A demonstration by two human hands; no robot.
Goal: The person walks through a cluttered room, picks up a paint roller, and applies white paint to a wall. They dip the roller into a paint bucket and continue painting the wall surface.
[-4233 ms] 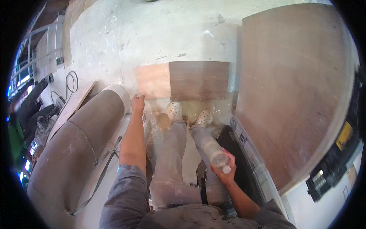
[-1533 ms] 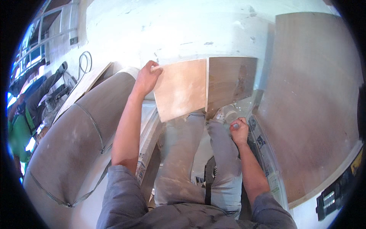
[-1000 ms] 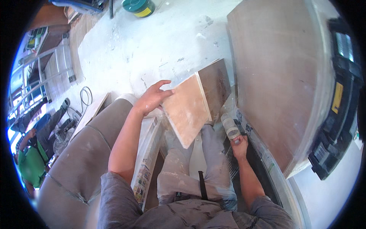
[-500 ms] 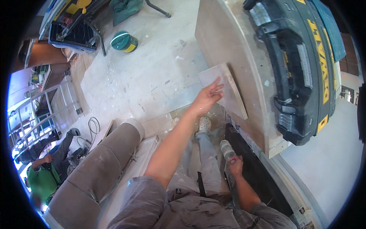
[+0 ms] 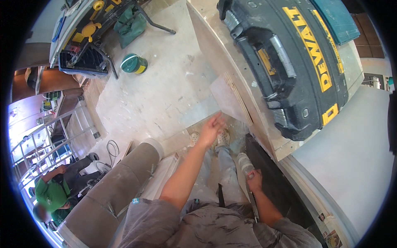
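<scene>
My left hand [image 5: 212, 129] reaches out over my shoes with its fingers apart and nothing in them. Just ahead of it to the right, a small pale board [image 5: 232, 98] leans against the side of a large wooden box [image 5: 264, 124]; a gap shows between hand and board. Down by my right thigh, my right hand [image 5: 254, 181] is closed round one end of a clear plastic bottle [image 5: 245, 163], which points away from me. A long thin strip [image 5: 253, 203] shows below that hand; whether I hold it too, I cannot tell.
A black tool case [image 5: 285, 66] lies on the box. To the left are a big grey-brown roll [image 5: 111, 190] and a seated person in green [image 5: 51, 192] beside a metal ladder [image 5: 70, 130]. A green bucket [image 5: 134, 64] stands ahead. A dark panel [image 5: 281, 186] runs along my right.
My left hand has drawn back from the leaning board, toward me. My right hand keeps hold of the bottle. The whole view has turned slightly, shifting the case and box leftward.
</scene>
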